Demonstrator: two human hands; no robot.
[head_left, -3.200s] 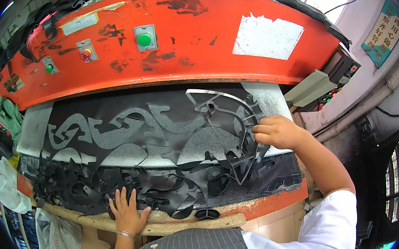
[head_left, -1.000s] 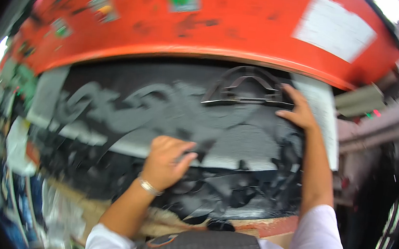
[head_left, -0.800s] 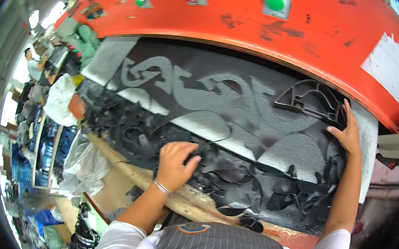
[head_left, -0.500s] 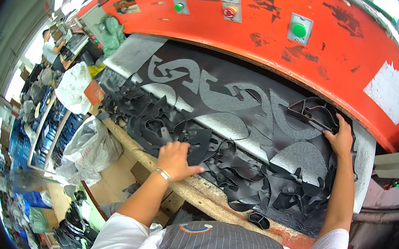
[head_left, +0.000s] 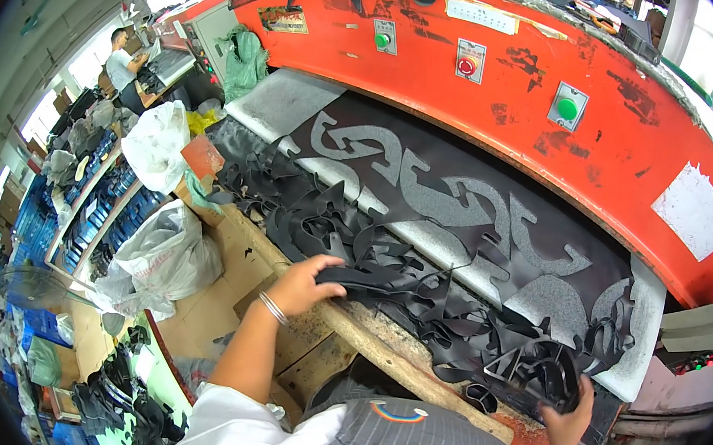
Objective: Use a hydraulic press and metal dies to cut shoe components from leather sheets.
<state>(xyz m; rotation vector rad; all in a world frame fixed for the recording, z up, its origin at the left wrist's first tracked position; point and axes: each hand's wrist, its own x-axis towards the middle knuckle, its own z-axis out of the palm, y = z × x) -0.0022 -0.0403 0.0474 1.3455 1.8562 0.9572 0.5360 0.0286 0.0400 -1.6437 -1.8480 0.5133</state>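
My right hand [head_left: 566, 418] is closed around the edge of a dark metal-edged cutting die [head_left: 542, 372], held low over the scraps at the front right. My left hand [head_left: 302, 286] has its thumb and fingers around the end of a flat black stack of cut pieces [head_left: 372, 283], at the table's front edge. Behind both hands a dark sheet [head_left: 467, 158] lies on a pale board [head_left: 287, 100]. Curved openings in it show the pale surface beneath. A small black ring-shaped die [head_left: 480, 398] sits by the front edge.
Tangled black scraps [head_left: 315, 205] line the table's front. An orange machine beam [head_left: 510, 82] with green and red buttons spans the back. White plastic bags [head_left: 166, 259] and blue stacked goods [head_left: 71, 210] stand at left. A person [head_left: 121, 67] works far left.
My right hand has brought the cutting die off the sheet's right end toward me, over the scraps. My left hand, spread before, has closed on the black stack. The view has shifted.
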